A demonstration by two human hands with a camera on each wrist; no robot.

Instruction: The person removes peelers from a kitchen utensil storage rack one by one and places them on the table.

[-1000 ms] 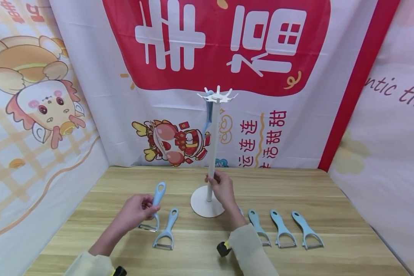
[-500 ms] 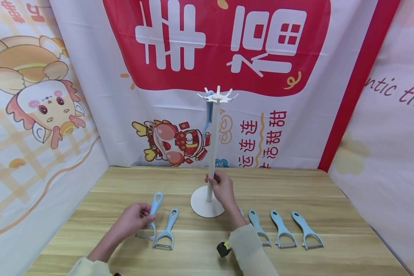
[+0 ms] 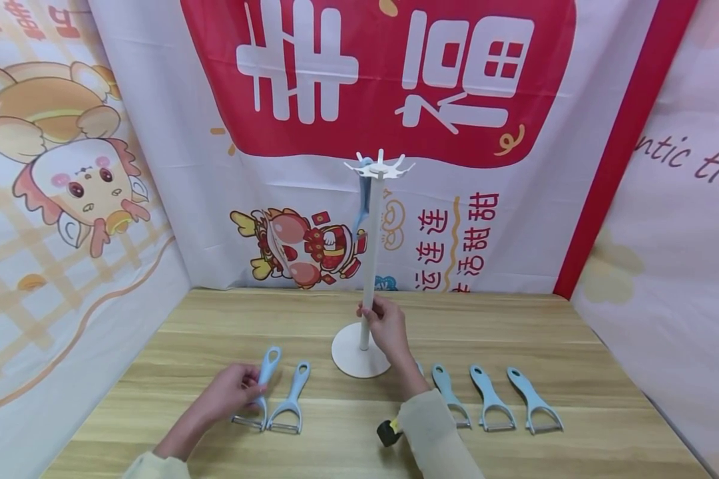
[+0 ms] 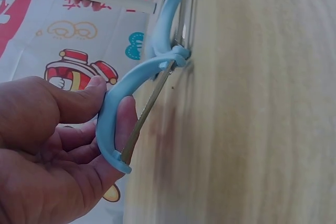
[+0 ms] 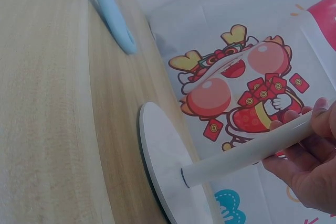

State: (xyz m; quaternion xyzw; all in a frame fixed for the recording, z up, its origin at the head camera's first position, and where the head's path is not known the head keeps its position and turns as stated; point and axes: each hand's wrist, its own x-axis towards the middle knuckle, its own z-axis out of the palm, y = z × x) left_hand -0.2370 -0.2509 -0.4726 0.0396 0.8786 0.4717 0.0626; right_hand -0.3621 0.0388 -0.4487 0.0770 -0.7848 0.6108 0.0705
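Note:
My left hand pinches a light blue peeler at the lower part of its handle, low over the left of the table. In the left wrist view the thumb and fingers lie about the peeler's curved frame, and its metal blade shows. A second blue peeler lies right beside it on the wood. My right hand grips the pole of a white rack just above its round base. From the rack's hooked top hangs another blue peeler.
Right of the rack, several blue-green peelers lie in a row on the wooden table, the rightmost peeler farthest out; my right forearm partly covers one. A printed cloth hangs behind the table's back edge.
My left hand has lowered the peeler toward the table and slightly left, next to the second peeler. My right hand has stayed on the pole.

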